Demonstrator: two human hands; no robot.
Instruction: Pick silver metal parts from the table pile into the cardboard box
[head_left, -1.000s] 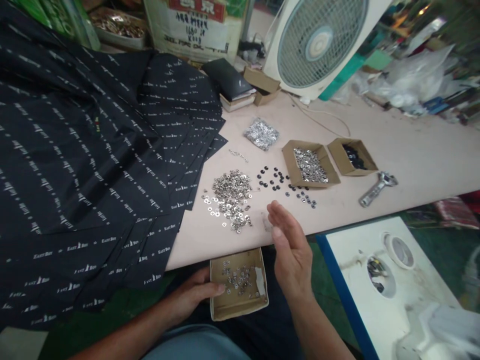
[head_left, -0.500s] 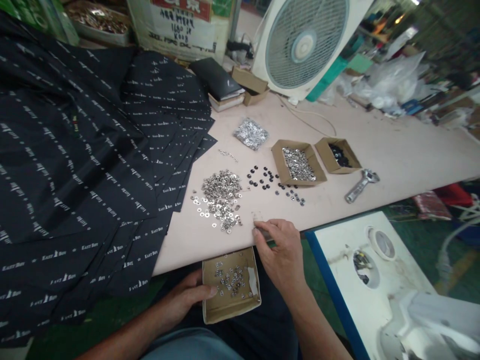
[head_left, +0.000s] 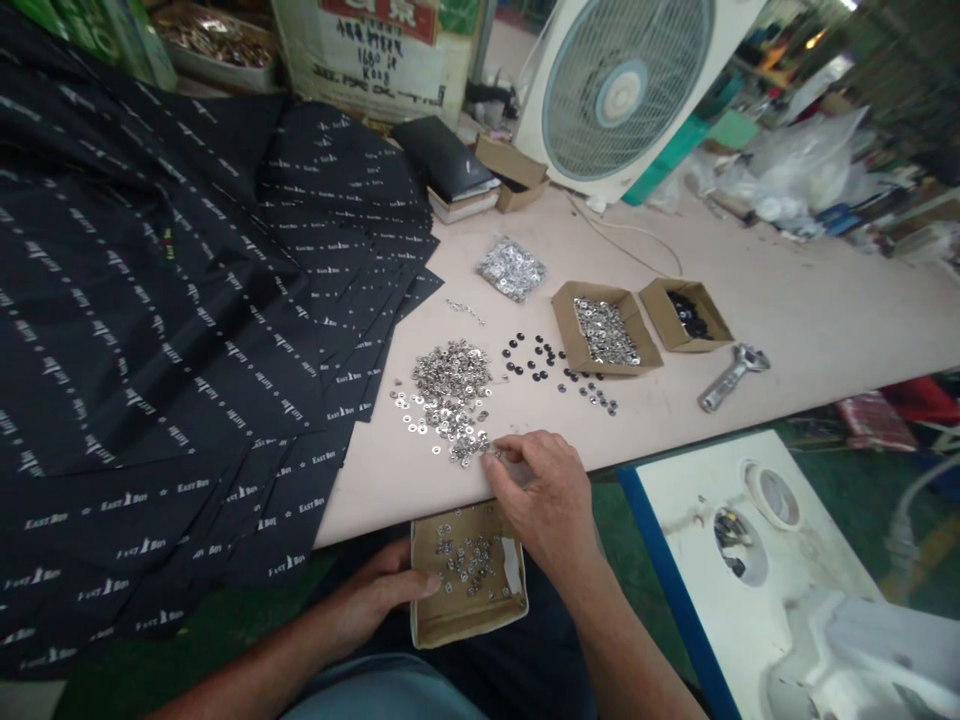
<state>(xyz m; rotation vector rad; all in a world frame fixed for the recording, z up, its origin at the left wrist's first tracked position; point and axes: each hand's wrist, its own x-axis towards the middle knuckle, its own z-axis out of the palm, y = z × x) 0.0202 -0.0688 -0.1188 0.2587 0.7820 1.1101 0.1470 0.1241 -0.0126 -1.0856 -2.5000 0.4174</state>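
Observation:
My left hand (head_left: 390,582) grips a shallow cardboard box (head_left: 450,622) by its left wall, thumb inside, just below the table's front edge. Small metal snap-fastener parts (head_left: 472,565) lie scattered in the box. My right hand (head_left: 546,495) is over the table edge above the box's right side. Its thumb and fingers are drawn together at the lower right edge of a pile of silver snap parts (head_left: 452,375). What sits between those fingertips is too small to make out. Black round caps (head_left: 540,360) lie loose to the right of the pile.
Behind lie a bag of metal parts (head_left: 511,268), a carton of silver parts (head_left: 607,330) and a carton of black parts (head_left: 688,315). An adjustable wrench (head_left: 733,378) lies at right. Black printed fabric (head_left: 187,330) covers the left. A fan (head_left: 622,95) stands behind; a white machine (head_left: 757,520) is at right.
My right hand has moved left along the table, and its fingertips now reach the pile's edge. My left hand still holds the box. The whole view has shifted slightly.

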